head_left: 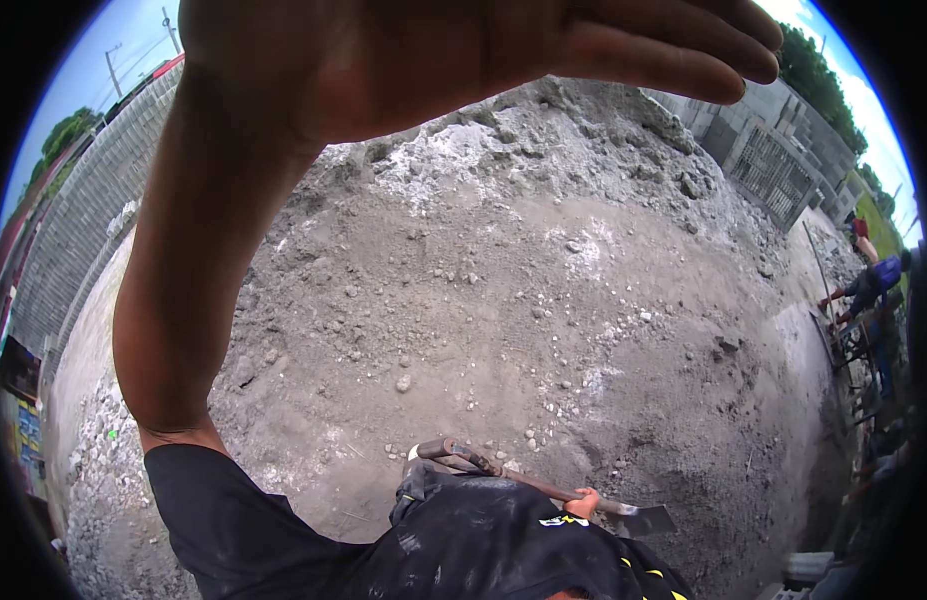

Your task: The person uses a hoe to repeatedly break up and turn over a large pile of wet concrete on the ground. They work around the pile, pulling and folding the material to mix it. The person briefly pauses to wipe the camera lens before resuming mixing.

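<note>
My left hand [433,60] is raised close in front of the view, large along the top edge. Its fingers stretch out flat to the right, with nothing visible in them; the upper part is cut off. Low in the view, my right hand [581,504] is wrapped round the shaft of a shovel [543,488], just above the blade. The shovel lies slantwise across the front of my body. Its dark blade [649,520] points right, and its grip end [436,449] is at the left. My dark shirt hides part of the right arm.
Grey, stony soil [463,270] spreads ahead and rises into a mound [623,130] at the back. Stacked grey blocks [93,210] line the left, and more blocks [783,150] stand far right. A person in blue [873,283] bends over at the right edge.
</note>
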Motion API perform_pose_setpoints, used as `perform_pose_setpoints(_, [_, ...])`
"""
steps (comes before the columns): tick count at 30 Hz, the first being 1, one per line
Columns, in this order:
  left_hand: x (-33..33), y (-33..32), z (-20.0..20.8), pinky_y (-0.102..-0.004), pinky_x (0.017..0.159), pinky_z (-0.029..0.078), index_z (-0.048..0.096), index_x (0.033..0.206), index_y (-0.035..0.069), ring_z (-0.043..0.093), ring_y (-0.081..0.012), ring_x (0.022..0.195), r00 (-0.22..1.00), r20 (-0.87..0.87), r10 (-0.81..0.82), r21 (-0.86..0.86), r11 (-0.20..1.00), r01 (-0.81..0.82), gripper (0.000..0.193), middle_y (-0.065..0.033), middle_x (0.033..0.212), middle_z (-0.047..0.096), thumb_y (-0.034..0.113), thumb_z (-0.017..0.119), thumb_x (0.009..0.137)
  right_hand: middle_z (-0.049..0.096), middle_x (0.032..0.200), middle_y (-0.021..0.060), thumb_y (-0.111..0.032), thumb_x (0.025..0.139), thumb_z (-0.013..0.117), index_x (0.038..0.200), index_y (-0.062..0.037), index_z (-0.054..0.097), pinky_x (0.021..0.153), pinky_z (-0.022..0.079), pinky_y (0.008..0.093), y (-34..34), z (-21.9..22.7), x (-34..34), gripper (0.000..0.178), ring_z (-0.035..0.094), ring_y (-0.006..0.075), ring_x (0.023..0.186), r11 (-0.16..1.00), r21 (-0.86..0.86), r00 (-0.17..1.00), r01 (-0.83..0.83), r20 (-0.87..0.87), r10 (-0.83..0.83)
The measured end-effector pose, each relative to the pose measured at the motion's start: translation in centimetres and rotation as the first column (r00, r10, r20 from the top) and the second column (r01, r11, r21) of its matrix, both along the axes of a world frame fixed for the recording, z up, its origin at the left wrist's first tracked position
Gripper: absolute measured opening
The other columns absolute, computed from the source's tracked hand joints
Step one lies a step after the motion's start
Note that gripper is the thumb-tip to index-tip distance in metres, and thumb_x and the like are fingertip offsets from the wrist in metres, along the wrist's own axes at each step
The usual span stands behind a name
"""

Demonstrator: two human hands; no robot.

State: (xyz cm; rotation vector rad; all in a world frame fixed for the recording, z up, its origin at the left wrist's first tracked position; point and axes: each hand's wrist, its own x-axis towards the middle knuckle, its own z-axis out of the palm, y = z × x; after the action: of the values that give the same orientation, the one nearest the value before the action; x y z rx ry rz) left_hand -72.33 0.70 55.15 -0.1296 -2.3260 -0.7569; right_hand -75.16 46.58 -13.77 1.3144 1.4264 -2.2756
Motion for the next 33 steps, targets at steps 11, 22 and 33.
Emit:
perform_pose_setpoints(11, [2.7,0.6,0.2,-0.0395,0.075,0.048,0.042,0.119,-0.002,0.057,-0.0302,0.092,0.999,-0.008,0.049,0.095,0.994,-0.048,0.069,-0.022,0.098,0.057,0.054,0.025,0.082,0.049,0.069,0.0068,-0.031,0.071,0.047,0.055,-0.0101,0.043,0.075,0.036,0.0402,-0.8,1.9,-1.3,0.027,0.043,0.0251,0.076,0.979,0.091,0.983,-0.184,0.023,0.182])
perform_pose_setpoints(22, [7.7,1.9,-0.1,-0.0401,0.074,0.048,0.04,0.12,-0.002,0.056,-0.0319,0.093,0.999,-0.029,0.017,0.209,0.978,-0.01,0.073,-0.0235,0.099,0.057,0.057,0.02,0.083,0.049,0.069,0.0045,-0.029,0.073,0.045,0.058,-0.0088,0.044,0.08,0.033,0.0377,-0.5,-6.9,-4.1,0.025,0.043,0.0222,0.075,0.966,0.011,0.966,-0.257,0.012,0.257])
perform_pose_setpoints(33, [19.0,0.6,-3.6,-0.0407,0.074,0.049,0.039,0.121,-0.003,0.056,-0.0336,0.093,0.978,-0.131,-0.163,0.511,0.834,0.208,0.076,-0.025,0.099,0.056,0.059,0.014,0.084,0.049,0.069,0.0036,-0.025,0.077,0.039,0.07,-0.0068,0.044,0.082,0.033,0.0341,-2.6,-15.0,-4.4,0.02,0.044,0.0197,0.072,0.95,0.068,0.952,-0.305,0.031,0.303])
